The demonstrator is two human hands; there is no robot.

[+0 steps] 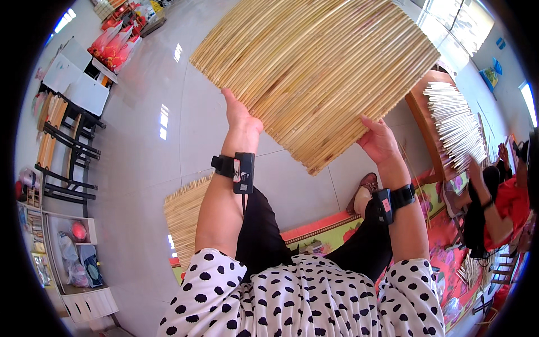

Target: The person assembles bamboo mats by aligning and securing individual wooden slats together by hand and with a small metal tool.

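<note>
A large mat of straw-coloured reed stalks (314, 73), laid side by side, is held up in front of me, tilted, with one corner toward me. My left hand (241, 117) supports its left near edge; the thumb sticks out along the edge and the other fingers are hidden beneath the mat. At the right near edge my right hand (379, 141) grips the mat, thumb on top and fingers underneath. Both wrists wear black strapped devices. A second reed mat (188, 216) lies on the floor by my left forearm.
A brown table (421, 121) at the right bears a fan of pale sticks (455, 123), with a person in red (508, 213) beside it. Patterned floral cloth (337, 227) covers the floor near my legs. Folded tables (62, 135) and a shelf unit (84, 269) stand at the left.
</note>
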